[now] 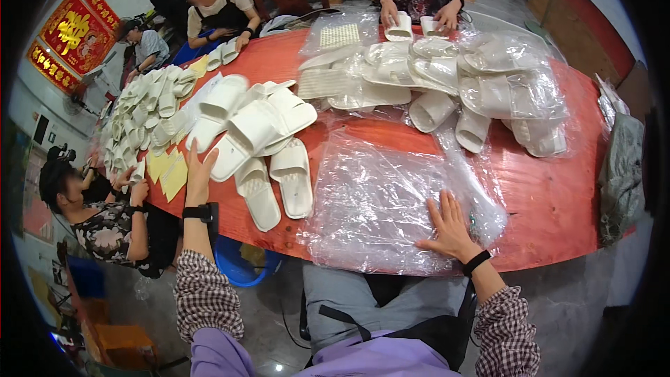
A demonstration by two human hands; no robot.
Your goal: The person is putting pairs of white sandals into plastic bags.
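Observation:
My left hand [200, 169] reaches into a pile of white slippers at the left of the red table. Its thumb and fingers are around the heel end of one slipper [222, 98], which looks slightly blurred. Right of this hand lie another slipper [250, 129] and, nearer to me, a pair with one slipper [292, 174] beside the other. My right hand [450, 227] rests with fingers spread on a stack of clear plastic bags [377, 195] at the table's near edge. Nothing is gripped in it.
Bagged slippers [513, 94] are heaped at the far right. A large pile of loose slippers [150, 108] and yellow paper pieces [167, 171] lie left. Co-workers sit around the red table [558, 195]; one person's hands [419, 17] hold slippers opposite. A blue basin [244, 265] stands below.

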